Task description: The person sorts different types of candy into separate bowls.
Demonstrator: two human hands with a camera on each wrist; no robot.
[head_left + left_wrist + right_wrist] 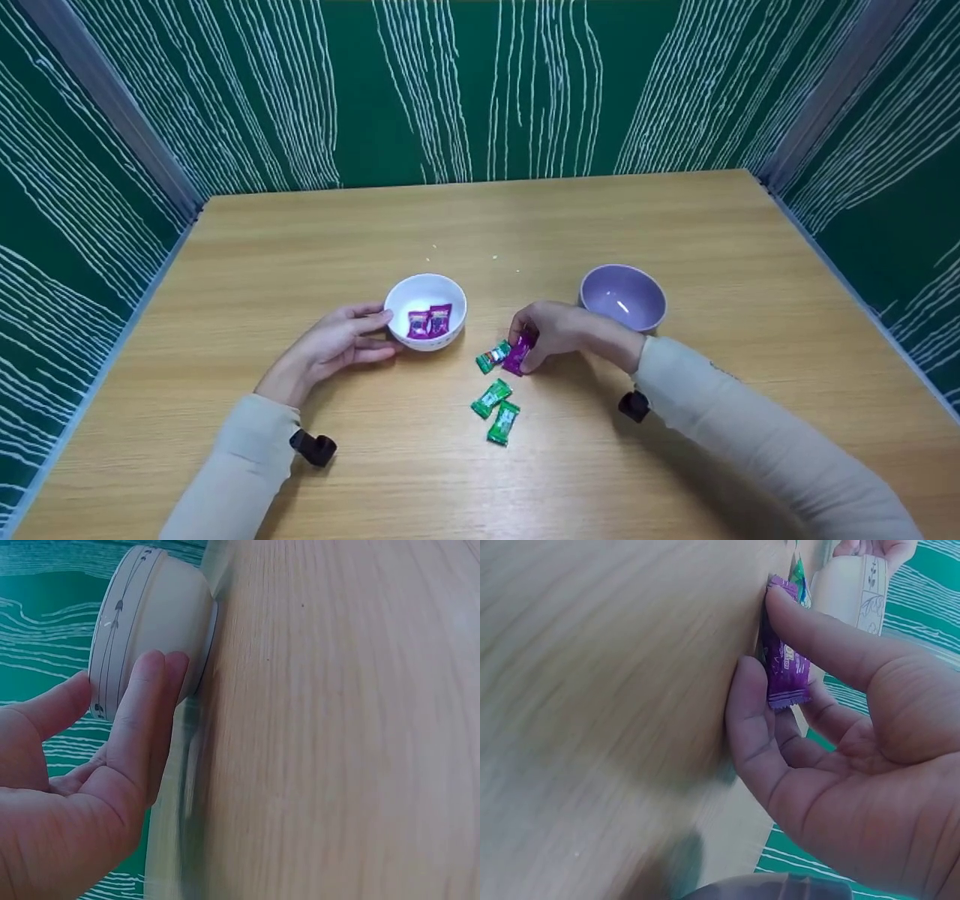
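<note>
My left hand (341, 341) touches the side of a white bowl (426, 285) with fairly straight fingers. In the left wrist view the thumb is at the rim of this bowl (161, 615) and the fingers lie along its outer wall. Two purple-wrapped candies (429, 322) lie inside it. My right hand (559, 330) pinches another purple-wrapped candy (517, 355) between thumb and fingers, low over the table. In the right wrist view that candy (786, 652) is partly covered by the thumb. A green-wrapped candy (493, 357) lies right beside it.
Two more green-wrapped candies (497, 411) lie nearer me on the wooden table (420, 480). A purple bowl (626, 289) stands behind my right wrist, partly hidden by it. Small white specks dot the table behind the candies. Green panels with white lines (525, 90) enclose the table.
</note>
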